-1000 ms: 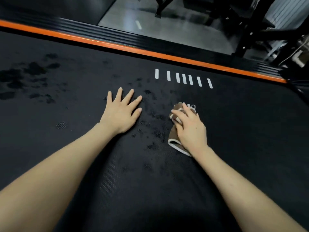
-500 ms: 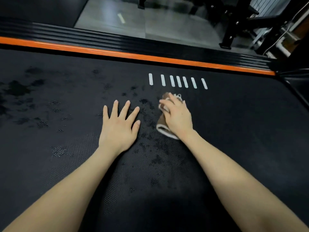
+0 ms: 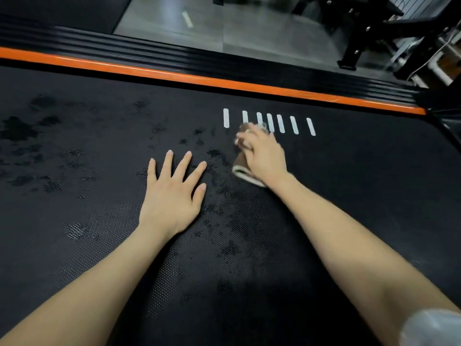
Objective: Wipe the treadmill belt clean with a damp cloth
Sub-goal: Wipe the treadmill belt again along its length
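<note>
Glossy grey floor (image 3: 269, 33), black equipment frames (image 3: 356, 46) far right.

The right hand (image 3: 264, 156) pushes the cloth (image 3: 241, 164) further toward 12 o'clock across the belt (image 3: 349, 183), past the left fingertips. The cloth's far edge now reaches the white marks (image 3: 294, 124).

One camera on the person's head looks forward and down, close above the black bumpy treadmill belt (image 3: 361, 196); the long orange stripe (image 3: 199, 80) crosses at 12 o'clock.
</note>
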{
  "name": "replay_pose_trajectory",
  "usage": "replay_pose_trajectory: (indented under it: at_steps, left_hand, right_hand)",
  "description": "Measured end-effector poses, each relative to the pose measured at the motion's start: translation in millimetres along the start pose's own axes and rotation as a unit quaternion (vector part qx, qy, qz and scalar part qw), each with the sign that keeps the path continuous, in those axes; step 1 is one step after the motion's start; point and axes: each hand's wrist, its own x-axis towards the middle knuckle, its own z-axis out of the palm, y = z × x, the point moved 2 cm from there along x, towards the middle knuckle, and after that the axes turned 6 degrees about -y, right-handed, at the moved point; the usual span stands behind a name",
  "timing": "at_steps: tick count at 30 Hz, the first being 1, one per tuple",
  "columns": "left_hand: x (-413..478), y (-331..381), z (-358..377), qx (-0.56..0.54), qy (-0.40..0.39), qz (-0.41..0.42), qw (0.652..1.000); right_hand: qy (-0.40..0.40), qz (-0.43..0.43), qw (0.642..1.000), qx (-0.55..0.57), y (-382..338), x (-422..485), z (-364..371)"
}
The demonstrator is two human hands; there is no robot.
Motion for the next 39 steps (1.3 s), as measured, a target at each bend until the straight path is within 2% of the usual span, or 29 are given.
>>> replay_pose_trajectory:
  at_steps: [1, 3, 6, 8, 10, 12, 14, 16, 18, 20, 23, 26, 28, 30, 33, 36, 39]
  left_hand:
    - [0, 0, 0, 0.0, 0.004, -0.001, 1.0]
    - [1, 0, -1, -0.001, 0.009, -0.003, 1.0]
    - [-1, 0, -1, -0.001, 0.006, 0.0, 1.0]
    - [-2, 0, 1, 0.008, 0.003, 0.004, 1.0]
    - [-2, 0, 0, 0.014, 0.004, 0.006, 1.0]
    - [-2, -1, 1, 0.018, 0.003, 0.007, 1.0]
    - [-2, -1, 1, 0.017, 0.005, 0.007, 1.0]
    - [-1, -1, 1, 0.016, 0.006, 0.004, 1.0]
    - [0, -1, 0, 0.015, 0.004, 0.001, 1.0]
    - [1, -1, 0, 0.015, 0.0, 0.003, 1.0]
    - [1, -2, -1, 0.016, -0.001, 0.004, 1.0]
    - [0, -2, 0, 0.015, -0.001, 0.009, 1.0]
    - [0, -2, 1, 0.014, 0.002, 0.01, 1.0]
    - [-1, -2, 2, 0.016, 0.004, 0.008, 1.0]
    - [0, -2, 3, 0.018, 0.004, 0.004, 1.0]
    - [0, -1, 4, 0.024, -0.003, 0.004, 1.0]
    - [1, -1, 3, 0.027, -0.006, 0.002, 1.0]
  right_hand:
    - [0.014, 0.041, 0.999, 0.017, 3, 14, 0]
    - [0.033, 0.066, 0.997, 0.02, -3, 16, 0]
    - [0.024, -0.053, 0.998, 0.019, -28, -35, 5]
    - [-0.012, -0.143, 0.989, 0.032, -35, -68, 9]
    - [-0.022, -0.199, 0.98, 0.009, -18, -56, 5]
    - [-0.013, -0.155, 0.988, -0.011, 7, -24, 0]
    - [0.024, -0.056, 0.998, -0.006, 34, 10, -4]
    - [0.054, 0.049, 0.997, 0.024, 51, 34, -2]
    - [0.089, 0.095, 0.991, 0.031, 45, 45, 2]
    - [0.092, 0.058, 0.994, 0.017, 17, 40, 7]
    - [0.029, -0.051, 0.998, 0.016, -20, 19, 14]
    - [0.005, -0.091, 0.996, -0.012, 7, 24, -3]
    - [0.048, -0.027, 0.998, -0.017, 55, 39, -14]
    - [0.084, 0.084, 0.993, -0.028, 99, 54, -18]
    - [0.101, 0.18, 0.978, -0.035, 117, 71, -10]
    - [0.094, 0.201, 0.974, -0.044, 100, 88, -2]
    - [0.083, 0.16, 0.982, -0.053, 61, 109, 12]
